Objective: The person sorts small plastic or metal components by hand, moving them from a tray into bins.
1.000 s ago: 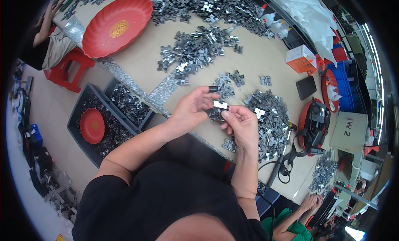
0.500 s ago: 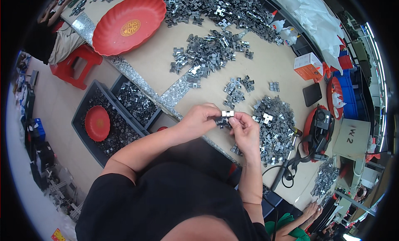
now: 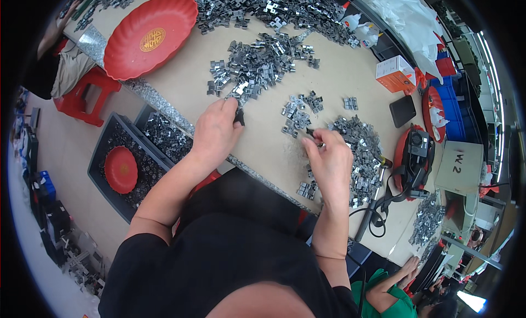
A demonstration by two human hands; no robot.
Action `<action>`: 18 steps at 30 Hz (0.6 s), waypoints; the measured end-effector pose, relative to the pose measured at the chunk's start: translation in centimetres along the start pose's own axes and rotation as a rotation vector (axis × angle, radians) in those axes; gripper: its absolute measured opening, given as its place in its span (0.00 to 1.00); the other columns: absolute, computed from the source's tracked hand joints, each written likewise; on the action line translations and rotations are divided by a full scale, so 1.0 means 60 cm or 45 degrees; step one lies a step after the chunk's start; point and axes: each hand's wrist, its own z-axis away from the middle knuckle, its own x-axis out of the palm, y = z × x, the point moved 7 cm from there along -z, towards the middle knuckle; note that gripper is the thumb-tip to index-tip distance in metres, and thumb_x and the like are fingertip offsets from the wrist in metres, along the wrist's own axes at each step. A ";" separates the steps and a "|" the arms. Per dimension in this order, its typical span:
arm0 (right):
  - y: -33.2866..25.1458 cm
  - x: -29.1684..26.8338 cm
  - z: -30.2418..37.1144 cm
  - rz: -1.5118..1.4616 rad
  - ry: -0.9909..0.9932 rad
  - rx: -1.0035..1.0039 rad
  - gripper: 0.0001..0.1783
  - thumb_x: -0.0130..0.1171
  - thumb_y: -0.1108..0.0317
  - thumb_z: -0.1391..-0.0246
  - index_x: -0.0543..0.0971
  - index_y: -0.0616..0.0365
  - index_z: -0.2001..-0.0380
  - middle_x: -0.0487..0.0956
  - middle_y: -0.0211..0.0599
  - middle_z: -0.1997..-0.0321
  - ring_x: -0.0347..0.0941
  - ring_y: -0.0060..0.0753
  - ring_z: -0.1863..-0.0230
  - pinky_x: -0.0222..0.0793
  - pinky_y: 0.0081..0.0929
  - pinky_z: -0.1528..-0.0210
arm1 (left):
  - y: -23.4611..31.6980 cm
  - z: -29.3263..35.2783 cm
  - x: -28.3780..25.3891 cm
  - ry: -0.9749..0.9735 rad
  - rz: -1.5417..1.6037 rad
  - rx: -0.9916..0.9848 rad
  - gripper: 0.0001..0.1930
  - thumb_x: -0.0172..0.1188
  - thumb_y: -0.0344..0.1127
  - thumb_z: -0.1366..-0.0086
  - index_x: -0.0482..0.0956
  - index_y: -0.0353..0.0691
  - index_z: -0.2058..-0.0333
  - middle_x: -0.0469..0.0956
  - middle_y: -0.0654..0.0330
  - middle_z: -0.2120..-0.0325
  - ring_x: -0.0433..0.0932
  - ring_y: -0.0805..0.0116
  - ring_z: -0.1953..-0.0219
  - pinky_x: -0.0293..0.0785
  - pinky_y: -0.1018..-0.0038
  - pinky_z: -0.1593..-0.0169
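Small silvery metal clips lie in a middle heap (image 3: 255,66), a right-hand heap (image 3: 364,153) and a small group (image 3: 296,115) between them. My left hand (image 3: 215,130) is closed at the near edge of the middle heap; a small dark metal clip (image 3: 240,117) shows at its fingertips. Over the left side of the right-hand heap, my right hand (image 3: 332,162) is pinched together. A bit of a dark piece (image 3: 310,132) shows at its fingertips, too small and partly hidden to name surely.
A large red scalloped tray (image 3: 150,36) stands at the back left, beside a big clip pile (image 3: 268,8). To the right are an orange-white box (image 3: 394,74), a black device (image 3: 419,145) with cables and a hammer-like tool (image 3: 372,203). Grey bins (image 3: 112,148) sit below the table's left edge.
My hands have come apart from the clip they held together. The left moved up and left to the middle heap, the right slightly right. The whole view has shifted a little.
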 end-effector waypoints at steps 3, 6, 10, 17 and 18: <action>0.024 0.006 -0.021 -0.225 0.054 0.299 0.15 0.57 0.67 0.60 0.72 0.68 0.71 0.73 0.51 0.73 0.71 0.46 0.72 0.65 0.32 0.69 | -0.006 0.005 -0.004 -0.059 0.113 -0.094 0.16 0.53 0.22 0.61 0.66 0.35 0.68 0.67 0.52 0.76 0.68 0.53 0.72 0.66 0.65 0.69; 0.036 0.022 -0.040 -0.149 0.080 0.276 0.17 0.56 0.67 0.60 0.71 0.69 0.67 0.74 0.50 0.73 0.72 0.45 0.72 0.65 0.32 0.68 | 0.013 0.013 -0.008 -0.039 0.020 0.125 0.18 0.53 0.20 0.61 0.67 0.35 0.66 0.67 0.51 0.76 0.69 0.53 0.73 0.67 0.67 0.70; 0.040 0.055 -0.049 -0.243 0.006 0.214 0.20 0.58 0.70 0.62 0.70 0.69 0.64 0.74 0.45 0.75 0.71 0.44 0.73 0.65 0.32 0.66 | -0.013 0.016 0.009 -0.123 0.415 -0.060 0.17 0.52 0.19 0.58 0.68 0.34 0.65 0.71 0.56 0.75 0.72 0.63 0.72 0.68 0.73 0.69; 0.073 0.067 -0.034 -0.958 -0.066 0.300 0.12 0.56 0.77 0.60 0.72 0.69 0.69 0.72 0.33 0.76 0.69 0.19 0.78 0.65 0.15 0.76 | 0.007 0.025 0.084 -0.527 1.995 -0.605 0.07 0.49 0.20 0.50 0.68 0.34 0.70 0.73 0.57 0.70 0.73 0.72 0.72 0.69 0.78 0.65; 0.065 0.073 -0.030 -1.228 -0.161 0.309 0.10 0.55 0.78 0.59 0.71 0.69 0.69 0.72 0.32 0.76 0.69 0.18 0.78 0.66 0.14 0.76 | 0.015 0.023 0.086 -0.525 1.996 -0.606 0.07 0.49 0.20 0.50 0.68 0.34 0.70 0.73 0.57 0.70 0.73 0.72 0.72 0.69 0.78 0.65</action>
